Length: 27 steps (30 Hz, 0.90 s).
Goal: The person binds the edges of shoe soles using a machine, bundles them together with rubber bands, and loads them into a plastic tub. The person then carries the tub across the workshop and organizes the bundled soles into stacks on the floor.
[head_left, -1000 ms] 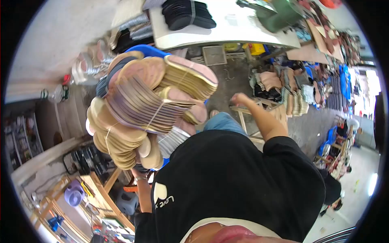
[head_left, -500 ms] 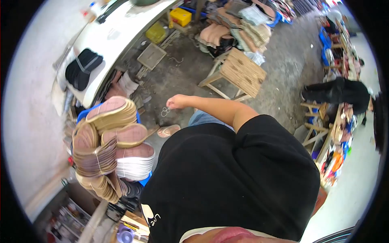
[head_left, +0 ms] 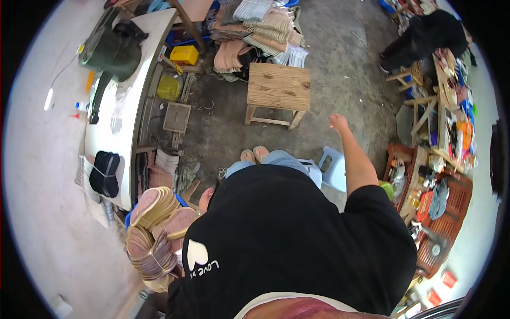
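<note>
My right hand (head_left: 338, 123) is held out to the right at the end of a stretched arm, over the concrete floor. Its fingers look loosely curled, and nothing shows in them. Light blue plastic stools (head_left: 333, 169) stand just below that arm. My left hand (head_left: 206, 200) is partly in view beside my black shirt, its fingers too unclear to read. Near it, tied bundles of shoe insoles (head_left: 154, 210) are piled in a blue bin (head_left: 180, 201). Between my left hand and my feet, what looks like scissors (head_left: 222, 172) lies low, apparently on the floor.
A wooden stool (head_left: 279, 87) stands ahead, before stacked fabric pieces (head_left: 260, 32). Along the left runs a white table (head_left: 125, 151) with a green machine (head_left: 114, 50) and tied black insoles (head_left: 105, 174). A person in black (head_left: 433, 37) bends at a cluttered bench on the right.
My body and view have turned to the right. My right arm has swung from in front of me out to the right. The insole pile now sits lower in view, partly behind my shirt.
</note>
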Tool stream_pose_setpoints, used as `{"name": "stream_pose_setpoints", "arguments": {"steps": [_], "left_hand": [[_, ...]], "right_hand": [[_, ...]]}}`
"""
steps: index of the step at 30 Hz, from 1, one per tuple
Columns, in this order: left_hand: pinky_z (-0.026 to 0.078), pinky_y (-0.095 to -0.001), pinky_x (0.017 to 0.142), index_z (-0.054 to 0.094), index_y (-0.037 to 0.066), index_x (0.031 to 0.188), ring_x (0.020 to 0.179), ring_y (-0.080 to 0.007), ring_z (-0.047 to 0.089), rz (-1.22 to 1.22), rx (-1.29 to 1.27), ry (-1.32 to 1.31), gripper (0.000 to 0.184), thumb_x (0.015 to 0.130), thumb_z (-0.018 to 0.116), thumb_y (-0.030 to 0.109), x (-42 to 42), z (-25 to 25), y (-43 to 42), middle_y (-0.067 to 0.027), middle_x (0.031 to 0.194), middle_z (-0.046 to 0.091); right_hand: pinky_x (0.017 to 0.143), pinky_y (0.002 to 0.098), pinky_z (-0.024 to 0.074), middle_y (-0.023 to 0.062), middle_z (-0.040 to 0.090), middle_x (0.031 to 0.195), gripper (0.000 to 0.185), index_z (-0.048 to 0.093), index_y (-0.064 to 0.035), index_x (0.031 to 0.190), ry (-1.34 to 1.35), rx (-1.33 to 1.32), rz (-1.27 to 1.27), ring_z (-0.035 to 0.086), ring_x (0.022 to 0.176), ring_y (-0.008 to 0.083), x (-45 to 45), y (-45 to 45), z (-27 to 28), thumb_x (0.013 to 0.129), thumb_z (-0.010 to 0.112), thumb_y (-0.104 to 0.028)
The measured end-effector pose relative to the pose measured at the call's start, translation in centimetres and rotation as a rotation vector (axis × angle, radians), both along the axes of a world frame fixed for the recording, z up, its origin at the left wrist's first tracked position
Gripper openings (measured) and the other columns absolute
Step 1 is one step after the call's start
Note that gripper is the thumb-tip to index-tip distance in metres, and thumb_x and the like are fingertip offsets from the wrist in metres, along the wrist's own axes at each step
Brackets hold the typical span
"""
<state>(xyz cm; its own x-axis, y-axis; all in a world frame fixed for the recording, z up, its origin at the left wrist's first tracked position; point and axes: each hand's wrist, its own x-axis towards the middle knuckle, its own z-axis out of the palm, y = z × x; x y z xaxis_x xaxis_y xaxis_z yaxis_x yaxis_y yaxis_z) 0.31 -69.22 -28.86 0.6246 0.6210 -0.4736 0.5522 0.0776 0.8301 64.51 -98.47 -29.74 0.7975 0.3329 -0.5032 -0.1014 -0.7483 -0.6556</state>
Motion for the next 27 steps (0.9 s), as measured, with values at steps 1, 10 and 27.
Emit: {"name": "stream_pose_setpoints", "arguments": {"steps": [1,10,27], "left_hand": [[0.046,-0.0308,0.083,0.051,0.000,0.116,0.094,-0.0227,0.060,-0.048,-0.018,0.027,0.037,0.086,0.058,0.021,1.5,0.4,1.4,-0.0135,0.101,0.063],[0.047,-0.0311,0.077,0.056,0.003,0.112,0.086,-0.0203,0.061,-0.383,-0.035,0.270,0.037,0.085,0.057,0.028,17.4,-0.1,8.3,-0.0106,0.095,0.064],[0.046,-0.0349,0.083,0.060,0.005,0.106,0.095,-0.0285,0.060,-0.438,0.032,0.537,0.036,0.084,0.054,0.033,35.6,2.5,-1.3,-0.0147,0.103,0.063]], "right_hand": [[0.044,0.0281,0.0388,0.0024,0.057,0.063,0.020,0.058,-0.0076,0.079,0.019,-0.009,-0.020,0.053,0.050,0.0139,-1.9,-1.9,0.8,0.083,0.051,-0.026],[0.056,0.0296,0.0460,-0.0009,0.059,0.067,0.015,0.064,-0.0111,0.088,0.838,-0.223,-0.171,0.056,0.057,0.0139,-22.2,-14.7,5.6,0.082,0.057,-0.023],[0.052,0.0225,0.0300,-0.0032,0.052,0.064,0.022,0.059,-0.0116,0.071,-0.459,1.609,0.872,0.039,0.050,0.0088,5.8,-1.9,51.6,0.067,0.069,-0.031]]}}
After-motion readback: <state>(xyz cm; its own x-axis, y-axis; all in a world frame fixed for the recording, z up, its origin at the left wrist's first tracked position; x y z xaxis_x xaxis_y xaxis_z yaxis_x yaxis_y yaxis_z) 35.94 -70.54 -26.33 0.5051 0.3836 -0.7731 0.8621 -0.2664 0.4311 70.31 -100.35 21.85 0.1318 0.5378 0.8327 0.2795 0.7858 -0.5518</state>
